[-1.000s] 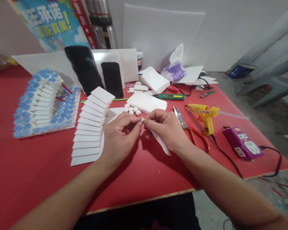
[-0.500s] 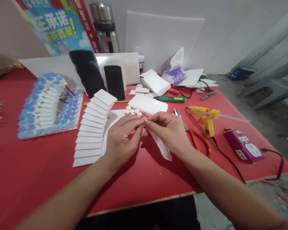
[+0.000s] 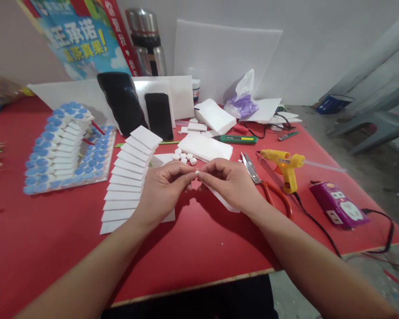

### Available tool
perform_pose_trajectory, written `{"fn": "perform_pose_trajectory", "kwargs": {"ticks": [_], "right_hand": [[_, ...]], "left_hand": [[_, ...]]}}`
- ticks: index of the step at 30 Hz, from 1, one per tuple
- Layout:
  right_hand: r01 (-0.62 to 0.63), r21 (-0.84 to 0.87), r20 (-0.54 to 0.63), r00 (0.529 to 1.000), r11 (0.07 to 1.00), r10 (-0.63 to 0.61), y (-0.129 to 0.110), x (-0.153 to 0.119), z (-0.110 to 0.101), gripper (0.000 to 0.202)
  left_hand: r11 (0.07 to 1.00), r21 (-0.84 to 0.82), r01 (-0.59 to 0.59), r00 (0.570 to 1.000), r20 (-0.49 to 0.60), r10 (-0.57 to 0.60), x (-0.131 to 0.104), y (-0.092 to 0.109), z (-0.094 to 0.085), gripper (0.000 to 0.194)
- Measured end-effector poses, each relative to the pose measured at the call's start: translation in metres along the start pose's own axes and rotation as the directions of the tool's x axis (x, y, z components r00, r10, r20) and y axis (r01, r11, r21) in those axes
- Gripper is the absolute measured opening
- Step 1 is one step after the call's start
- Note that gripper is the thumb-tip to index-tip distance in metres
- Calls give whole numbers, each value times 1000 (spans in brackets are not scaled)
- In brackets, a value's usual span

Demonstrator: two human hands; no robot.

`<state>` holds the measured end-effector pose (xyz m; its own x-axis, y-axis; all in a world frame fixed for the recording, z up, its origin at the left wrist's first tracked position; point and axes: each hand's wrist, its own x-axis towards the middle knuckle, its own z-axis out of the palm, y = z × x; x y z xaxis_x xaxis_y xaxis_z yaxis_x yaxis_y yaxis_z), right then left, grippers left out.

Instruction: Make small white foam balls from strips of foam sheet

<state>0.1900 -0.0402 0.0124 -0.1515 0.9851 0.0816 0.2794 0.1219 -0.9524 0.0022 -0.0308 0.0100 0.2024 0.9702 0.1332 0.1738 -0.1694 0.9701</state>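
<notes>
Over the red table, my left hand and my right hand meet fingertip to fingertip, both pinching the end of a white paper strip. That end looks tightly rolled between thumbs and forefingers. The rest of the strip hangs under my right palm, partly hidden. Just beyond my fingers lie several small white paper rolls and a stack of white paper strips. Left of my left hand stands a curved staircase of white board. Scissors with orange handles lie beside my right hand.
A yellow glue gun and purple power socket sit right, with cables. A green cutter knife lies behind the paper. Left is a model staircase covered with blue-and-white rolls. Two phones, one a black phone, lean at the back.
Both hands have shifted slightly left and down, and the rolled end shows more clearly between the fingertips. The strip's loose tail has swung up under my right hand.
</notes>
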Motion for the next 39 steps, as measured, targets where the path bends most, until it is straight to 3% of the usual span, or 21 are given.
{"fn": "perform_pose_trajectory", "kwargs": {"ticks": [3, 8, 11, 12, 14, 17, 19, 21, 24, 28, 32, 35, 39], "right_hand": [[-25, 71, 2, 1000, 997, 25, -3, -1, 2, 22], [83, -26, -99, 991, 996, -86, -8, -5, 6, 18], [-94, 232, 45, 995, 968, 86, -10, -2, -4, 24], [-207, 355, 148, 975, 912, 163, -10, 0, -9, 29], [-431, 522, 372, 892, 736, 259, -9, 6, -18, 39], [-662, 549, 642, 725, 510, 251, -5, 12, -23, 45], [-734, 513, 742, 640, 445, 202, -4, 13, -22, 43], [-754, 497, 781, 604, 430, 156, -4, 12, -19, 39], [-729, 529, 769, 629, 434, 119, -4, 9, -18, 29], [-630, 614, 664, 738, 475, 120, -6, 6, -18, 20], [-506, 614, 515, 838, 606, 178, -8, 5, -14, 29], [-448, 569, 432, 876, 690, 213, -8, 5, -12, 34], [-411, 541, 376, 898, 734, 227, -7, 5, -11, 32]], "left_hand": [[997, 54, -57, 997, -40, 59, -2, 2, 3, 11], [998, 0, -66, 993, -93, 66, -3, 5, 6, 10], [998, -52, -48, 998, -31, 46, -2, 6, 3, 11], [997, -70, -43, 999, 4, 43, -1, 6, 2, 10], [994, -100, -43, 997, 57, 49, 0, 8, -1, 8], [992, -115, -58, 996, 61, 65, 2, 11, -4, 6], [993, -102, -60, 996, 53, 66, 2, 13, -5, 6], [994, -81, -70, 996, 45, 74, 2, 14, -5, 6], [995, -63, -74, 996, 44, 77, 3, 13, -7, 7], [996, -56, -70, 997, 25, 72, 4, 8, -7, 5], [997, -69, -25, 1000, 0, 25, 5, 4, -5, 8], [997, -71, 8, 1000, -28, -10, 5, 4, -3, 10], [998, -64, 27, 999, -42, -29, 5, 7, -3, 11]]}}
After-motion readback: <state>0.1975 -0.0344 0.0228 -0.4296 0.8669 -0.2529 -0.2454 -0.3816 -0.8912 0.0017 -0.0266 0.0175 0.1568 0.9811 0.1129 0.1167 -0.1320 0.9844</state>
